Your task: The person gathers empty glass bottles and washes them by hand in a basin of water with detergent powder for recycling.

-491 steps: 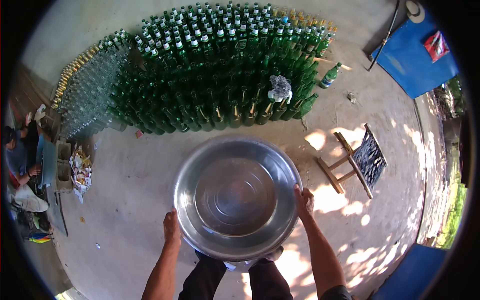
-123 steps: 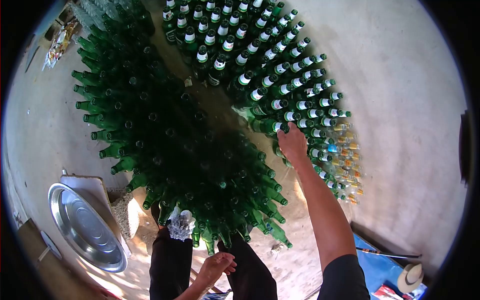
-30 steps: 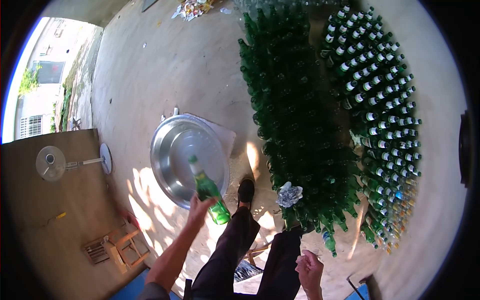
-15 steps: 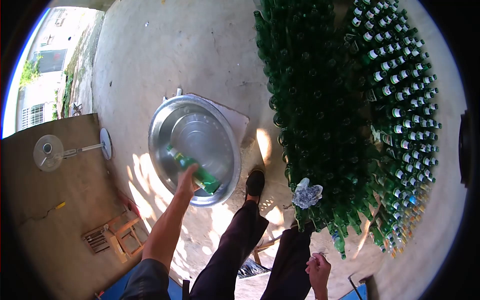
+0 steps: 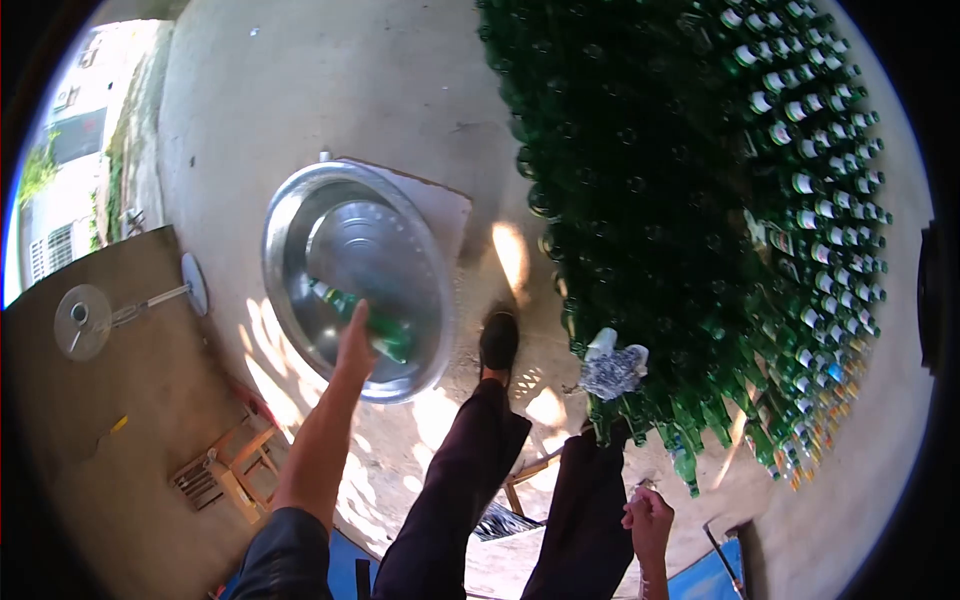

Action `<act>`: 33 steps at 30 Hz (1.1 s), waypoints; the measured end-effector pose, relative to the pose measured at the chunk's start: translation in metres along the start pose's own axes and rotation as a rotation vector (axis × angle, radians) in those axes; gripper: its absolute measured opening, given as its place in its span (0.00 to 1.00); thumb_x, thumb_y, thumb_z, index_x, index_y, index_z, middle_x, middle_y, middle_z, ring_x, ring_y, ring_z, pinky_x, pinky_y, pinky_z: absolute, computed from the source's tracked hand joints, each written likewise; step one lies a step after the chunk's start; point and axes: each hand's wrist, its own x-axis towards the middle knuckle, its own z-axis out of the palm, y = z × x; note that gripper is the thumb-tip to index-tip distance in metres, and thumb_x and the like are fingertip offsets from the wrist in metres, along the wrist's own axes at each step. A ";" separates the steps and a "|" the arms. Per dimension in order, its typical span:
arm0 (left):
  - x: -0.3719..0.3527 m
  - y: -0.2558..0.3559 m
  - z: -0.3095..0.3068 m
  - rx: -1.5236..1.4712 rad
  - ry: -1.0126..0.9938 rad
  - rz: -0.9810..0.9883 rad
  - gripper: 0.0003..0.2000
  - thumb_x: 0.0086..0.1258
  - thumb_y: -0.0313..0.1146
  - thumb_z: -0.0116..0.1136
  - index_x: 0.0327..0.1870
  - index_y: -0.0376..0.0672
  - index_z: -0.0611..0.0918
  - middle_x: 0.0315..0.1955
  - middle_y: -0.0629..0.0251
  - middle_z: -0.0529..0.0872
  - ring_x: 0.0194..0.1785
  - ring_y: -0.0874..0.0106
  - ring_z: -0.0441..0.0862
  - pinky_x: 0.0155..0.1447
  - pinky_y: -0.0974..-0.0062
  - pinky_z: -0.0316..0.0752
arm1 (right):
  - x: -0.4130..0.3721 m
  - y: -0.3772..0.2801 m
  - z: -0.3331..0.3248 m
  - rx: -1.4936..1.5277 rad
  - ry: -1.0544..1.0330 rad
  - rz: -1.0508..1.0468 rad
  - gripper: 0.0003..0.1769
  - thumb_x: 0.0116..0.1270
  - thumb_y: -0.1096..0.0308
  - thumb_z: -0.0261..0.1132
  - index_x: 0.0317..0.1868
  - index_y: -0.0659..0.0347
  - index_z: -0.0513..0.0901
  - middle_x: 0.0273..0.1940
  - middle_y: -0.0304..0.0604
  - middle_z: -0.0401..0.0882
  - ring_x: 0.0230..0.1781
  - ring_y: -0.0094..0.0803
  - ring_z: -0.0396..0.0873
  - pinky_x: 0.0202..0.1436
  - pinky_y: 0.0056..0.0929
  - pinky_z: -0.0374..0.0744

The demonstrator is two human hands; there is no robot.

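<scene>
My left hand (image 5: 357, 345) is wrapped round a green glass bottle (image 5: 385, 335), which tilts over the inside of a large silver metal basin (image 5: 281, 225). Whether the bottle touches the basin's bottom cannot be made out. Beside my right leg, my right hand (image 5: 649, 512) is closed with its fingers curled. What it grips, if anything, is too small to name. A grey scrubbing-wool bundle with whitish plastic (image 5: 612, 370) rests on the near end of the stacked green bottles (image 5: 640, 190).
Upright bottles with white neck labels (image 5: 822, 210) line the right side. A board (image 5: 440, 195) lies under the basin. My shoe (image 5: 498, 342) stands between basin and bottles. At left are a standing fan (image 5: 85, 322) and a wooden chair (image 5: 235, 475).
My left hand has lowered the bottle further into the basin. The view has shifted, so the basin and stack appear farther left. My right hand stays closed near my leg.
</scene>
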 end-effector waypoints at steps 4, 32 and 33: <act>0.032 -0.010 -0.006 0.332 0.147 -0.073 0.45 0.60 0.75 0.52 0.68 0.44 0.71 0.60 0.56 0.72 0.62 0.58 0.69 0.63 0.45 0.64 | 0.000 0.011 -0.005 0.046 0.005 0.030 0.14 0.71 0.68 0.63 0.51 0.69 0.80 0.29 0.44 0.83 0.23 0.21 0.78 0.27 0.21 0.78; 0.031 -0.007 -0.003 0.041 0.275 -0.128 0.41 0.61 0.81 0.35 0.69 0.64 0.68 0.62 0.67 0.73 0.62 0.60 0.72 0.61 0.50 0.64 | 0.158 0.252 -0.131 0.306 0.610 0.434 0.15 0.68 0.61 0.64 0.41 0.66 0.76 0.27 0.44 0.78 0.17 0.32 0.79 0.15 0.31 0.76; 0.031 -0.006 -0.007 -0.012 0.085 -0.163 0.40 0.62 0.80 0.35 0.67 0.63 0.70 0.59 0.67 0.76 0.59 0.62 0.74 0.56 0.53 0.69 | 0.166 0.267 -0.133 0.258 0.642 0.389 0.14 0.68 0.62 0.64 0.35 0.65 0.74 0.23 0.43 0.75 0.14 0.30 0.76 0.13 0.31 0.74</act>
